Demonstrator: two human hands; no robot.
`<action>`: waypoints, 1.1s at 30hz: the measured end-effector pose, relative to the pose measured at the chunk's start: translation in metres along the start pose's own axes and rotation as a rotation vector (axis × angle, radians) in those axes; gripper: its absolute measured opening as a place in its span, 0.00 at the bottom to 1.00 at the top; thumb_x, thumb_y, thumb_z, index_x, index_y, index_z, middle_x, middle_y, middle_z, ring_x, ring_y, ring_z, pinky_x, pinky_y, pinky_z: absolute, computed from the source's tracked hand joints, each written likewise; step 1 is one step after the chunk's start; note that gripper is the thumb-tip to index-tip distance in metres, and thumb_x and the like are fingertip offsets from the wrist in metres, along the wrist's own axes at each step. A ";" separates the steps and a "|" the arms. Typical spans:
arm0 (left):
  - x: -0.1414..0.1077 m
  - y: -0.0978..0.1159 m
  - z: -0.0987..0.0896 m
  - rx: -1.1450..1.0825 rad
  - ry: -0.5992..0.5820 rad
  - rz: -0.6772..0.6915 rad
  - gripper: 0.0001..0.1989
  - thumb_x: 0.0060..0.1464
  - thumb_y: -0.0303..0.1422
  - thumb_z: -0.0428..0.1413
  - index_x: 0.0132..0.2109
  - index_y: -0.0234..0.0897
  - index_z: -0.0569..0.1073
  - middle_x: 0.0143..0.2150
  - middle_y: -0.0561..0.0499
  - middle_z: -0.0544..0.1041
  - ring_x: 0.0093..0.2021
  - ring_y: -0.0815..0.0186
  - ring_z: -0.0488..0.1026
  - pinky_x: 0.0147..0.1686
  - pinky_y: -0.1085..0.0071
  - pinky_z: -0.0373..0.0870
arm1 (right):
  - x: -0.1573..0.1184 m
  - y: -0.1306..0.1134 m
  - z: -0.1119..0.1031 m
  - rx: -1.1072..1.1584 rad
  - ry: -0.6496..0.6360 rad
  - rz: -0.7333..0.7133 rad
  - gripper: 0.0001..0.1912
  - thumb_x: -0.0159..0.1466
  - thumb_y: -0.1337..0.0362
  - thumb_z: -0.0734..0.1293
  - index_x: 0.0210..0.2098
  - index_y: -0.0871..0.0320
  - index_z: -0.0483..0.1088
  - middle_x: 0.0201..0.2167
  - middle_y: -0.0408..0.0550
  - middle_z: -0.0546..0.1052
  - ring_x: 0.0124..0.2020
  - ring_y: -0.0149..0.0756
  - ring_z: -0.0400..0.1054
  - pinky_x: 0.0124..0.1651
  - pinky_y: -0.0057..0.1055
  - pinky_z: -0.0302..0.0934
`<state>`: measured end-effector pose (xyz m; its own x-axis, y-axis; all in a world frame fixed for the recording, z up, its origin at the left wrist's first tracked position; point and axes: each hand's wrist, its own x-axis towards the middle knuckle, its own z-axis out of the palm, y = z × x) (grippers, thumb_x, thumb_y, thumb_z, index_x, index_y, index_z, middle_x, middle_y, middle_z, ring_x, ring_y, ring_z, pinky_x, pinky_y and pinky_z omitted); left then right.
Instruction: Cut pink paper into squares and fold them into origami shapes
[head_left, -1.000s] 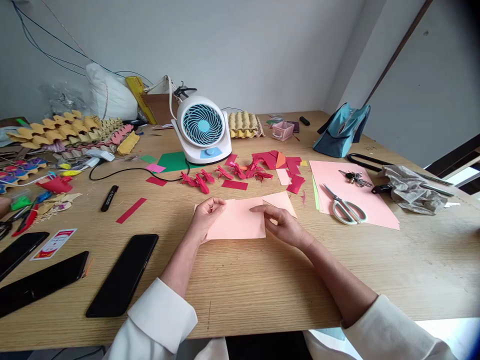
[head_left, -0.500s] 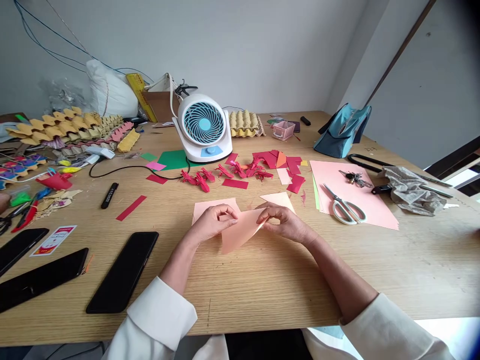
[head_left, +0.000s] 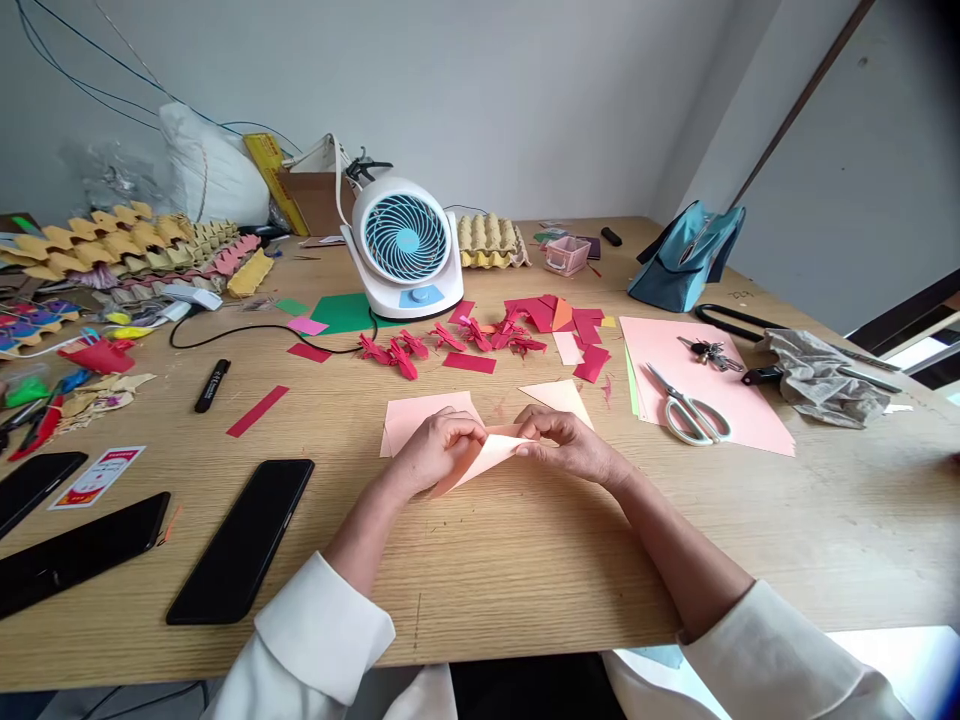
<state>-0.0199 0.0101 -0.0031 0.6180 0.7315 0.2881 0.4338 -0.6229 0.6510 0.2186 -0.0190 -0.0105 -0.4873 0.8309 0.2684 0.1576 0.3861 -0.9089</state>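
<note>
A sheet of peach paper [head_left: 484,458] is pinched between my two hands just above the table, bent over so that a paler face shows. My left hand [head_left: 439,452] closes on its left end, the fingertips curled over the top edge. At the right end, thumb and fingers of my right hand [head_left: 570,445] press the paper together. Behind my left hand lies a pink paper piece [head_left: 427,412], partly covered by the hand. A cream paper piece [head_left: 564,400] lies just behind my right hand.
White-handled scissors [head_left: 694,415] and keys [head_left: 712,355] rest on pink sheets [head_left: 750,425] at right. Red paper flowers [head_left: 397,350] and scraps lie before a white fan [head_left: 405,245]. Leftward are a black phone [head_left: 244,540], more phones and a marker [head_left: 213,386].
The peach paper's near edge has come up and folded over, its lighter face now showing. Both hands have drawn slightly closer together, and the view has shifted a little.
</note>
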 end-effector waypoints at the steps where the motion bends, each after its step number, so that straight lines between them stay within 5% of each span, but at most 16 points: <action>1: 0.001 0.000 0.000 0.024 0.015 0.013 0.14 0.51 0.19 0.49 0.32 0.38 0.77 0.35 0.52 0.80 0.40 0.64 0.72 0.43 0.68 0.67 | 0.000 -0.001 0.000 -0.003 0.002 0.004 0.14 0.62 0.53 0.69 0.29 0.58 0.73 0.35 0.48 0.70 0.38 0.35 0.67 0.43 0.33 0.62; 9: 0.003 0.015 -0.007 0.039 0.005 0.062 0.16 0.63 0.32 0.48 0.34 0.39 0.79 0.35 0.51 0.81 0.40 0.63 0.74 0.46 0.65 0.65 | 0.002 -0.008 0.008 -0.092 0.069 0.019 0.15 0.61 0.52 0.70 0.28 0.59 0.72 0.35 0.48 0.71 0.37 0.35 0.67 0.40 0.32 0.63; 13: 0.003 0.019 -0.004 0.094 0.051 0.092 0.11 0.56 0.40 0.57 0.32 0.39 0.78 0.35 0.50 0.81 0.38 0.62 0.74 0.44 0.64 0.65 | 0.002 -0.006 0.011 -0.136 0.123 0.013 0.15 0.61 0.53 0.69 0.28 0.58 0.72 0.31 0.47 0.71 0.34 0.34 0.66 0.38 0.32 0.62; 24: 0.002 0.016 -0.001 0.088 0.169 0.047 0.06 0.54 0.31 0.60 0.28 0.39 0.74 0.29 0.53 0.78 0.33 0.66 0.72 0.40 0.68 0.64 | 0.002 0.017 0.006 0.108 0.230 0.088 0.15 0.58 0.53 0.72 0.30 0.58 0.69 0.31 0.45 0.72 0.31 0.31 0.65 0.35 0.30 0.61; 33: 0.002 0.021 -0.002 0.025 0.253 -0.030 0.07 0.54 0.32 0.59 0.28 0.38 0.72 0.28 0.54 0.77 0.30 0.69 0.72 0.35 0.72 0.65 | 0.006 0.012 0.008 0.224 0.329 0.148 0.17 0.56 0.52 0.73 0.29 0.58 0.68 0.25 0.41 0.70 0.27 0.29 0.62 0.31 0.28 0.58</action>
<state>-0.0111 -0.0011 0.0124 0.4225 0.7936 0.4377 0.4677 -0.6046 0.6448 0.2106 -0.0122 -0.0220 -0.1676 0.9685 0.1841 -0.0031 0.1863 -0.9825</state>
